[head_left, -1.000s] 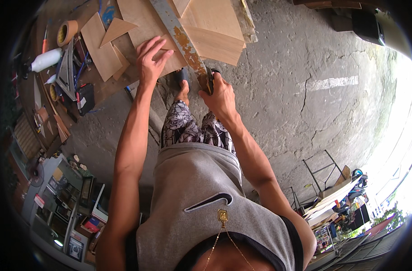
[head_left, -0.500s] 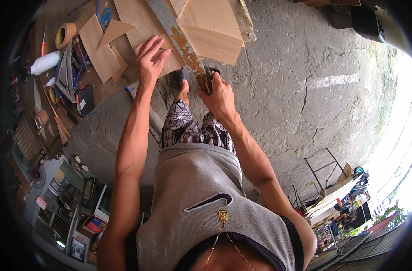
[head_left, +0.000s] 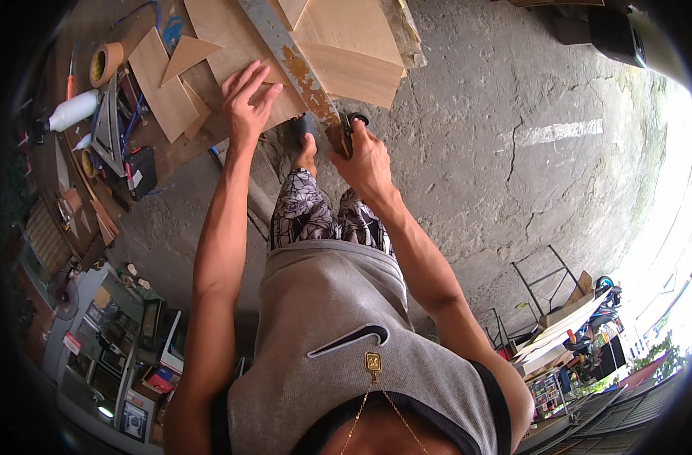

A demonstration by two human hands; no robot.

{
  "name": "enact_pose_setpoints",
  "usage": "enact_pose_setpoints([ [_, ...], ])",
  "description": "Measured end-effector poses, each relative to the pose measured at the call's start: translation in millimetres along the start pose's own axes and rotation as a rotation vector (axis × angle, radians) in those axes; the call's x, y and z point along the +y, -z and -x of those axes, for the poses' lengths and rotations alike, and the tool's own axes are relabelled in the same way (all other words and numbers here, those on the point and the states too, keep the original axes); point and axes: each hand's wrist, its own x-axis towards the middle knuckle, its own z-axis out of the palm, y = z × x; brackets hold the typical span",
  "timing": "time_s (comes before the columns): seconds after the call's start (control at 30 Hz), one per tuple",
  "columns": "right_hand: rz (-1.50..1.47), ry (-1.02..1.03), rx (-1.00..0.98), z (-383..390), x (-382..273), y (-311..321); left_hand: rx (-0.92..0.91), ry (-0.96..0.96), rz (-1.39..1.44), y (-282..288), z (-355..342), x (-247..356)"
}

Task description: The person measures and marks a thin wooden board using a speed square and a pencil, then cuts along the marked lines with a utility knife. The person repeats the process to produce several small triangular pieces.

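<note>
My right hand (head_left: 367, 163) is closed around the black and yellow handle of a handsaw (head_left: 306, 76). Its long grey blade has worn, rusty patches and runs away up and left over the wood. My left hand (head_left: 246, 102) lies with fingers apart on a light brown plywood sheet (head_left: 226, 42), left of the blade. Another plywood piece (head_left: 353, 72) lies to the right of the blade. Whether the teeth are in the wood I cannot tell.
On the bench at left are plywood offcuts (head_left: 160, 87), a tape roll (head_left: 105, 64), a white bottle (head_left: 74, 111), a metal set square (head_left: 108, 129) and a black box-shaped item (head_left: 140, 171). Cracked concrete floor (head_left: 467, 152) lies to the right. A metal frame (head_left: 547, 277) stands at lower right.
The view has shifted slightly. Both hands and the saw keep nearly the same places against the plywood, with the left hand still resting on it.
</note>
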Motion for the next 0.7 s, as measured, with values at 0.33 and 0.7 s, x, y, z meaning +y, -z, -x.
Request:
enact_pose_setpoints([
  [0.33,0.01,0.07,0.14,4.8,-3.6,6.3,-0.117,0.072,-0.08,12.6,-24.9,39.9],
  [0.7,-0.134,0.221,0.033,-80.6,-39.4,43.6,-0.681,0.425,-0.147,6.0,-54.2,78.3],
])
